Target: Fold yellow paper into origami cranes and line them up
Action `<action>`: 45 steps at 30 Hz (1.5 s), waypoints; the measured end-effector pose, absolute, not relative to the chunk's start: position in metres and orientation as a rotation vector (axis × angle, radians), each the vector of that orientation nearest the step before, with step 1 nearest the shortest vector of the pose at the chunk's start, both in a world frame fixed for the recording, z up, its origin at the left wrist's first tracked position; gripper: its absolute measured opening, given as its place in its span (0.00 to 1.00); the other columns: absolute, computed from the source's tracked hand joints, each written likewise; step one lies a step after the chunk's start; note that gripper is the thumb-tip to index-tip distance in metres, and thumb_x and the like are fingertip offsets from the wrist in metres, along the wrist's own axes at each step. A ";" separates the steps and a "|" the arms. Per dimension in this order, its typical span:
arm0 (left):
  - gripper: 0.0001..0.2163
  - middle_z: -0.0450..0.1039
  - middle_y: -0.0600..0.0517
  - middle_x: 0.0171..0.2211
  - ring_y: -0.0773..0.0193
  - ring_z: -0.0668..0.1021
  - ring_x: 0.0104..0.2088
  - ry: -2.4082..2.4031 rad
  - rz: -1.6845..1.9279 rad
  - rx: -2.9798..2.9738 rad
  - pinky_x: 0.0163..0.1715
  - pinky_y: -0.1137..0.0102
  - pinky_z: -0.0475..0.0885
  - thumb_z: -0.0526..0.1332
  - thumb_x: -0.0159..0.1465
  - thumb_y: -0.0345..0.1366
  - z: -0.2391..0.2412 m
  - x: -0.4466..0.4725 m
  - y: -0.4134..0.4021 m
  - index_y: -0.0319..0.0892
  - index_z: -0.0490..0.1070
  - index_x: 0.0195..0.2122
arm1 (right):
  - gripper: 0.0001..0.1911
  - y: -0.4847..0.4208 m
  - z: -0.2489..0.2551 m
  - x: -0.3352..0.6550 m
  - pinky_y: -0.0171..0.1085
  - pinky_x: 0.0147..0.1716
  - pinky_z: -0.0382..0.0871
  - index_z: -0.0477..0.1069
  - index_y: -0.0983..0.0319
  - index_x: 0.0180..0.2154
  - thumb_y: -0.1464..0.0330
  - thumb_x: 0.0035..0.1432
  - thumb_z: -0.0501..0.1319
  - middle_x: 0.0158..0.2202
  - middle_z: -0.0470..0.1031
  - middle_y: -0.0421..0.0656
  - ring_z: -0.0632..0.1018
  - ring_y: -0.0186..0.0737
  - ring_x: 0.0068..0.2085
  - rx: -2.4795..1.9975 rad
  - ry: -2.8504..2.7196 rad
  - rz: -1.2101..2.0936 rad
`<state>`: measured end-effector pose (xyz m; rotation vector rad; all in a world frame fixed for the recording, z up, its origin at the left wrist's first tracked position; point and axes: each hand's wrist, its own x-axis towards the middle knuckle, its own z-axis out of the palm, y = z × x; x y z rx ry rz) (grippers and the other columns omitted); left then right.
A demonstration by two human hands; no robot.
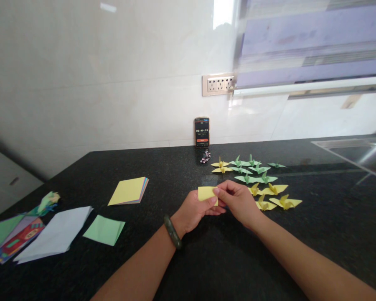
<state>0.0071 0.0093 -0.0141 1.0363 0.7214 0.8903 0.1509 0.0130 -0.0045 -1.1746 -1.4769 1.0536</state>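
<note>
Between my two hands is a small folded piece of yellow paper (206,193), held up just above the dark countertop. My left hand (196,211), with a dark green bangle on the wrist, is closed on its lower left side, the thumb lying across the front. My right hand (238,200) pinches the paper's right edge between thumb and fingers. Just beyond and to the right of my right hand stand folded paper cranes, the yellow cranes (285,202) nearer and the green cranes (247,178) farther back.
A stack of coloured paper (128,191) lies left of my hands, with a green folded sheet (105,230), white sheets (58,234) and a red packet (21,239) farther left. Against the wall leans a phone (202,132) showing a timer. A sink (363,152) is at right.
</note>
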 end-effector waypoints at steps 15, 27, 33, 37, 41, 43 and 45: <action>0.13 0.74 0.48 0.28 0.64 0.77 0.27 0.753 0.874 1.063 0.32 0.68 0.71 0.64 0.52 0.39 -0.013 0.007 0.008 0.34 0.70 0.34 | 0.13 0.011 -0.004 0.152 0.31 0.19 0.59 0.67 0.63 0.25 0.59 0.52 0.57 0.16 0.63 0.36 0.64 0.29 0.18 -1.151 -1.515 1.049; 0.12 0.73 0.49 0.26 0.65 0.76 0.25 0.772 0.879 1.077 0.32 0.66 0.71 0.63 0.52 0.39 -0.015 0.007 0.009 0.34 0.70 0.33 | 0.10 0.012 -0.005 0.153 0.33 0.25 0.65 0.75 0.61 0.33 0.66 0.53 0.57 0.25 0.67 0.41 0.71 0.34 0.26 -1.114 -1.718 0.645; 0.13 0.73 0.49 0.27 0.65 0.76 0.25 0.798 0.885 1.086 0.31 0.67 0.71 0.64 0.52 0.40 -0.013 0.008 0.007 0.35 0.71 0.33 | 0.10 0.012 -0.004 0.155 0.34 0.27 0.66 0.75 0.61 0.33 0.66 0.53 0.57 0.26 0.68 0.41 0.72 0.35 0.27 -1.131 -1.738 0.658; 0.13 0.73 0.49 0.26 0.66 0.76 0.25 0.807 0.878 1.101 0.30 0.68 0.70 0.64 0.51 0.40 -0.011 0.008 0.007 0.35 0.71 0.32 | 0.08 0.012 -0.001 0.155 0.34 0.27 0.65 0.73 0.62 0.31 0.65 0.52 0.57 0.24 0.68 0.40 0.71 0.34 0.26 -1.170 -1.717 0.735; 0.13 0.74 0.49 0.27 0.64 0.76 0.27 0.850 0.868 1.168 0.30 0.69 0.69 0.63 0.52 0.41 -0.011 0.008 0.008 0.35 0.71 0.32 | 0.10 0.011 0.003 0.156 0.34 0.25 0.63 0.70 0.62 0.24 0.65 0.53 0.56 0.20 0.66 0.39 0.69 0.33 0.23 -1.160 -1.734 0.795; 0.12 0.74 0.49 0.27 0.65 0.75 0.28 0.907 0.923 1.261 0.30 0.70 0.68 0.63 0.52 0.41 -0.011 0.008 0.009 0.35 0.72 0.31 | 0.11 0.012 0.003 0.157 0.34 0.26 0.64 0.69 0.62 0.22 0.65 0.53 0.56 0.21 0.67 0.40 0.69 0.34 0.25 -1.150 -1.756 0.742; 0.12 0.73 0.49 0.27 0.65 0.74 0.28 0.972 1.026 1.338 0.29 0.72 0.67 0.64 0.51 0.40 -0.010 0.007 0.011 0.35 0.72 0.30 | 0.10 0.013 0.003 0.158 0.35 0.28 0.64 0.70 0.61 0.23 0.66 0.54 0.55 0.23 0.68 0.41 0.70 0.35 0.27 -1.145 -1.790 0.660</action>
